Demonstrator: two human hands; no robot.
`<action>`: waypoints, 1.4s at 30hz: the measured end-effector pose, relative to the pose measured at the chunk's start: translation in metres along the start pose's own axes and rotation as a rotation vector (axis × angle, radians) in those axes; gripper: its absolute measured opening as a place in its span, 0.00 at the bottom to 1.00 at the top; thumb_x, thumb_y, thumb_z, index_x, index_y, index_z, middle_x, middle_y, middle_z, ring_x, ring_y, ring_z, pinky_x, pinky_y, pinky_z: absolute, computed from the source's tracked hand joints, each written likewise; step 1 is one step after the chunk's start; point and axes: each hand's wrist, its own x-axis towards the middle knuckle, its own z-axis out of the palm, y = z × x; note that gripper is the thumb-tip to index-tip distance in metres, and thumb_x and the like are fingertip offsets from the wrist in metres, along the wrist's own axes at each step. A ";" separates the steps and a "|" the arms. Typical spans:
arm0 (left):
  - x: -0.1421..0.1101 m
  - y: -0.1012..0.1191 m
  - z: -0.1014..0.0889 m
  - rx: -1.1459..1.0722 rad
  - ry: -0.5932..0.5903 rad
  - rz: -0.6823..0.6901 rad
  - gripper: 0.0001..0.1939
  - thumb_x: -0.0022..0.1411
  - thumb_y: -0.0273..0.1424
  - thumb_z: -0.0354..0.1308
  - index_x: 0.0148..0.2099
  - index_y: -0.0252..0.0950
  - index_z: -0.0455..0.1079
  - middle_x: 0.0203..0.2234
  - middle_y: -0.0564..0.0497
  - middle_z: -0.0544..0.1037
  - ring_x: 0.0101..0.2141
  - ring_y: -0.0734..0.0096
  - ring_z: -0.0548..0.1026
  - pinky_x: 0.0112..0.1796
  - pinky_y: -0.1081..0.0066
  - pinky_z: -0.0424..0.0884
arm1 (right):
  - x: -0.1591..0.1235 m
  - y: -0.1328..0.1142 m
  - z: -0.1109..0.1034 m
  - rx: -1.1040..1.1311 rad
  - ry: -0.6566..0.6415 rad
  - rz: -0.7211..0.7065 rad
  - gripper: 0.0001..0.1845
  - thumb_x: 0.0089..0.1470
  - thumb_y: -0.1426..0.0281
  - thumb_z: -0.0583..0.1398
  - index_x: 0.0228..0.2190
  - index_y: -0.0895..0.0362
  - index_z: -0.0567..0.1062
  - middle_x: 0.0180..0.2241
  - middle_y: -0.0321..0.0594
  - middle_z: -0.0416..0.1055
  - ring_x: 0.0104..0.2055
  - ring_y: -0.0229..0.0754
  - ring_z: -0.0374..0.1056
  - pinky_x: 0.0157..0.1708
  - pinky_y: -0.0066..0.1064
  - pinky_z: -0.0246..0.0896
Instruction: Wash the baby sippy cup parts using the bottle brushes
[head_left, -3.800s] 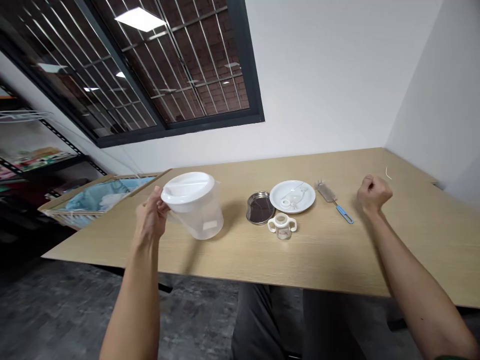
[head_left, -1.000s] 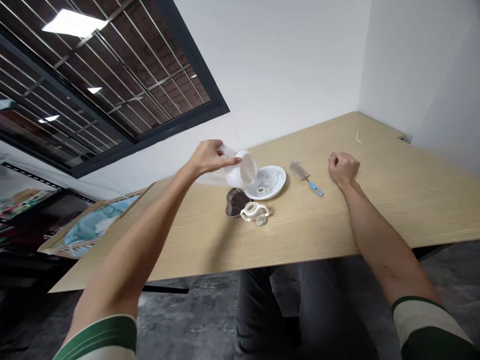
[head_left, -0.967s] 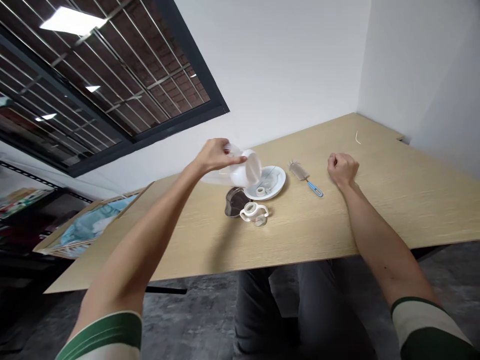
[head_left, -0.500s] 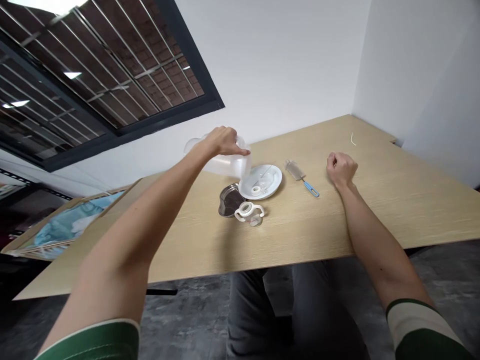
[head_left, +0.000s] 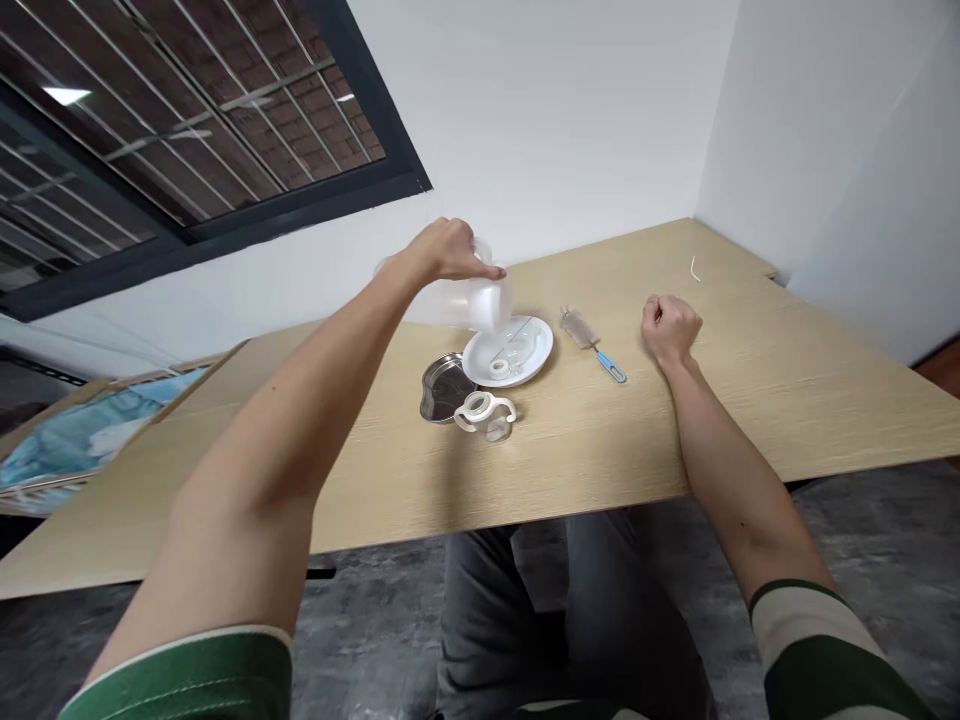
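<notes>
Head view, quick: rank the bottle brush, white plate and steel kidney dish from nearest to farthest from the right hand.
1. Bottle brush: just left of the right hand.
2. White plate: farther left.
3. Steel kidney dish: farthest left, past the plate.

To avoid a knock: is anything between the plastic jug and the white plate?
Nothing visible. The left hand holds the plastic jug tilted above the white plate; the two-handled cup and steel tray sit aside.

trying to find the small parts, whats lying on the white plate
The white plate holds a small white ring and a thin clear tube. The plastic jug in the left hand hides part of the far rim, so anything there cannot be seen.
</notes>
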 end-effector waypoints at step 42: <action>0.004 0.012 0.001 0.009 -0.081 0.005 0.34 0.43 0.56 0.65 0.37 0.29 0.74 0.26 0.44 0.71 0.36 0.55 0.71 0.35 0.65 0.61 | -0.002 -0.003 -0.002 -0.023 -0.030 0.006 0.19 0.61 0.67 0.48 0.19 0.55 0.62 0.21 0.39 0.64 0.26 0.38 0.54 0.29 0.34 0.39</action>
